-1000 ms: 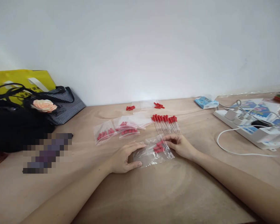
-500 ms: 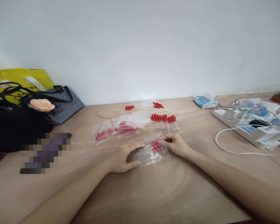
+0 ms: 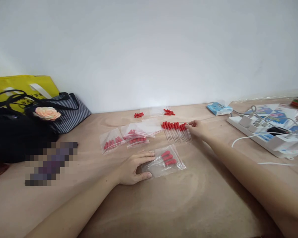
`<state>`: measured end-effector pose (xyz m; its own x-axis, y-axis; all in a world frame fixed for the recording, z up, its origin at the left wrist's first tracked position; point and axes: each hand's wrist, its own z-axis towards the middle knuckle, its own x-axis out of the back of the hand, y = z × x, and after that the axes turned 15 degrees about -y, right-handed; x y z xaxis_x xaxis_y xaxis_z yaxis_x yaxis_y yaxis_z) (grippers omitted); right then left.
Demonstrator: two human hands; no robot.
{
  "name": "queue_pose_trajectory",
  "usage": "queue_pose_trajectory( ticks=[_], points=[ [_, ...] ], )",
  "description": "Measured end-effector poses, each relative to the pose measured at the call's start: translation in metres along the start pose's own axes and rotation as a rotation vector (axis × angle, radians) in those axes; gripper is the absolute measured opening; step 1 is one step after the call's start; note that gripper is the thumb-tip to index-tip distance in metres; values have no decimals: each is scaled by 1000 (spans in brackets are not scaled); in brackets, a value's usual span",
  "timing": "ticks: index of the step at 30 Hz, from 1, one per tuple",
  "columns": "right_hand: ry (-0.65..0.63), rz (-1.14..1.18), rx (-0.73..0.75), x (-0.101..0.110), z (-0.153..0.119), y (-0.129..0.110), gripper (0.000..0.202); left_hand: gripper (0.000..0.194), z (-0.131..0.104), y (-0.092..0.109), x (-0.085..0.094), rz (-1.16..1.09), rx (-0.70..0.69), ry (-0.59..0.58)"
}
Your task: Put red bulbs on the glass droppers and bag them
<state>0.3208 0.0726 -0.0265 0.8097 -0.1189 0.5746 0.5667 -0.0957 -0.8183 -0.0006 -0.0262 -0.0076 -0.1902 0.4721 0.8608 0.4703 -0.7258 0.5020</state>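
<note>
A clear zip bag [image 3: 177, 166] lies flat before me with several red-bulbed glass droppers [image 3: 170, 161] inside. My left hand [image 3: 132, 168] rests along the bag's left edge, fingers stretched out and thumb apart. Farther back and to the right, several loose droppers [image 3: 175, 126] stand in a row, red bulbs away from me and clear tubes toward me. At the right end of that row, my right hand [image 3: 198, 129] has thumb and fingertips closed at a dropper's red bulb [image 3: 185, 125]. Filled zip bags [image 3: 111, 141] with red bulbs showing overlap left of the row.
Small piles of red bulbs [image 3: 139, 115] and clear tubes [image 3: 156, 112] lie by the wall. A white power strip [image 3: 263, 142] with cables, a blue packet [image 3: 219, 108] and printed sheets occupy the right. Bags [image 3: 67, 114] and a pixelated object [image 3: 52, 163] lie left.
My right hand has left the bag's right side and moved back and right to the end of the dropper row. My left hand stays at the bag, which now lies flatter.
</note>
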Motion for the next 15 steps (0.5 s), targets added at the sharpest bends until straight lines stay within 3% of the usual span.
queue_pose_trajectory(
  ticks=[8, 15],
  points=[
    [-26, 62, -128, -10, 20, -5, 13, 52, -1, -3, -2, 1, -17, -7],
    [-80, 360, -60, 12, 7, -14, 11, 52, 0, -1, -1, 0, -4, -7]
  ],
)
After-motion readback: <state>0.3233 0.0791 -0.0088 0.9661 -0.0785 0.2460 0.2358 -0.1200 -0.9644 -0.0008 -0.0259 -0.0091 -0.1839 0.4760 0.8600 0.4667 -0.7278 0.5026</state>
